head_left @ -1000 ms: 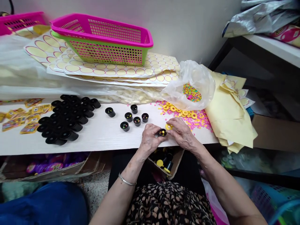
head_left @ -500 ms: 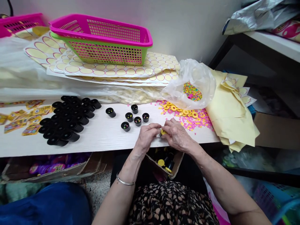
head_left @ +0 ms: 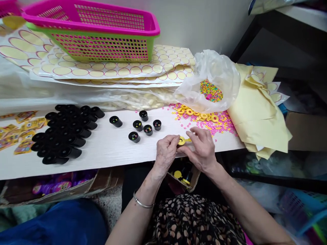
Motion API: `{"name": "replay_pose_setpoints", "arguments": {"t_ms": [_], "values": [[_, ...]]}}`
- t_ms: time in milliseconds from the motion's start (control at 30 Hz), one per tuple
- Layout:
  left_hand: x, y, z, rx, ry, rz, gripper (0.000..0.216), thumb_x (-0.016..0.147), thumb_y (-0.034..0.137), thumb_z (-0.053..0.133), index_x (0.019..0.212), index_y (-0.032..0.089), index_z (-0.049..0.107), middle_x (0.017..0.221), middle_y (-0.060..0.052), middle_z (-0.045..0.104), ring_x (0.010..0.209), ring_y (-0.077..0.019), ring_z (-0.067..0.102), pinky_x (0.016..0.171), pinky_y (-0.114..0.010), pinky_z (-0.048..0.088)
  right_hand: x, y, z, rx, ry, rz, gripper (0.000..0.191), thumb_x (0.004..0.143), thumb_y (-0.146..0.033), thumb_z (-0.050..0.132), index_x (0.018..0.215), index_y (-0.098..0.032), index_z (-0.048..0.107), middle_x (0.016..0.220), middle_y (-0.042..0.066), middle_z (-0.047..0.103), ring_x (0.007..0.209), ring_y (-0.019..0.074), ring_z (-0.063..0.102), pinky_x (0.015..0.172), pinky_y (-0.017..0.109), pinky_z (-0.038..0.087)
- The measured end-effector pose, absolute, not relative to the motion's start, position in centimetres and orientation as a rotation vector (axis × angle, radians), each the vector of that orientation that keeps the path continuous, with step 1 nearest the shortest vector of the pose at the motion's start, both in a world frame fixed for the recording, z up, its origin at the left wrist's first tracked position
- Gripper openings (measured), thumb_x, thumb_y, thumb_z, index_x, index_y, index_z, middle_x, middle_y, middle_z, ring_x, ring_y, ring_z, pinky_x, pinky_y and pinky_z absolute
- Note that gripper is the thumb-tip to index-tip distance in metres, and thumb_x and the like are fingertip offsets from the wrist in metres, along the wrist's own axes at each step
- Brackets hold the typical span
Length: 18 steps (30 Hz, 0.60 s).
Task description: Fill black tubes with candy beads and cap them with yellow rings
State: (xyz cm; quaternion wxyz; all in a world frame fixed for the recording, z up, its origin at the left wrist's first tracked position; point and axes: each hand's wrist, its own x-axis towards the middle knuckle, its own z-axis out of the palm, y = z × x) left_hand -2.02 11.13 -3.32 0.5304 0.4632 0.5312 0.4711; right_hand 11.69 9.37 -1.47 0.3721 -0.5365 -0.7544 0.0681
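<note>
My left hand [head_left: 167,149] is closed on a small container with a yellow ring-shaped cap [head_left: 181,141], held at the table's front edge. A yellow tab juts from the cap toward my right hand [head_left: 201,147]. That hand is open, its thumb and fingers spread around the cap's right side, the thumb close under it. The container's body is mostly hidden by my fingers. To the left stand several small black cups [head_left: 148,129] with coloured beads inside. Beyond my right hand lie yellow rings [head_left: 203,116] among loose pink beads [head_left: 221,127].
Many black cups [head_left: 66,132] cluster at left beside yellow printed packets [head_left: 27,137]. Behind are a pink-and-green basket [head_left: 102,46], sticker sheets [head_left: 122,70] and a plastic bag [head_left: 189,97] of beads. A carton [head_left: 195,178] with yellow-capped pieces sits below the edge.
My right hand has drawn back to the right and spread its fingers, uncovering the yellow cap and its tab. My left hand keeps hold of the container. The camera view has shifted slightly.
</note>
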Motion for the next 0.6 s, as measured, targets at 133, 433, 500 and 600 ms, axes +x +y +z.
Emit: {"name": "replay_pose_setpoints", "arguments": {"t_ms": [133, 433, 500, 600], "values": [[-2.2, 11.1, -3.2, 1.123, 1.292, 1.107, 0.027, 0.078, 0.039, 0.058, 0.076, 0.014, 0.069, 0.071, -0.003, 0.065, 0.067, -0.0125, 0.057, 0.061, -0.022, 0.044, 10.1, 6.8, -1.9, -1.499, -1.42, 0.872, 0.031, 0.082, -0.045, 0.055, 0.095, -0.017, 0.056, 0.07, 0.004, 0.063, 0.056, 0.0142, 0.057, 0.053, 0.028, 0.047], [-1.7, 11.0, -2.2, 1.023, 1.302, 1.059, 0.025, 0.076, 0.038, 0.059, 0.076, 0.014, 0.067, 0.07, -0.002, 0.063, 0.06, -0.0105, 0.054, 0.052, -0.02, 0.042, 8.3, 9.3, -1.6, -1.24, -0.594, 1.655, 0.042, 0.07, -0.051, 0.066, 0.085, -0.015, 0.051, 0.05, -0.001, 0.059, 0.032, 0.0065, 0.046, 0.027, 0.012, 0.028], [-1.5, 10.9, -2.0, 0.926, 1.278, 1.051, 0.028, 0.076, 0.041, 0.058, 0.075, 0.013, 0.064, 0.065, 0.0, 0.059, 0.054, -0.0093, 0.051, 0.048, -0.02, 0.039, 8.1, 9.4, -1.4, -1.247, -0.578, 1.648, 0.041, 0.071, -0.049, 0.066, 0.085, -0.014, 0.051, 0.051, -0.001, 0.059, 0.032, 0.0068, 0.047, 0.026, 0.012, 0.03], [-1.3, 10.8, -2.2, 0.968, 1.282, 1.048, 0.03, 0.077, 0.043, 0.057, 0.074, 0.014, 0.062, 0.065, 0.0, 0.058, 0.058, -0.0102, 0.051, 0.05, -0.02, 0.041, 8.1, 9.2, -1.4, -1.269, -0.555, 1.669, 0.039, 0.072, -0.049, 0.066, 0.085, -0.015, 0.051, 0.052, -0.001, 0.06, 0.033, 0.0079, 0.05, 0.027, 0.013, 0.035]]}}
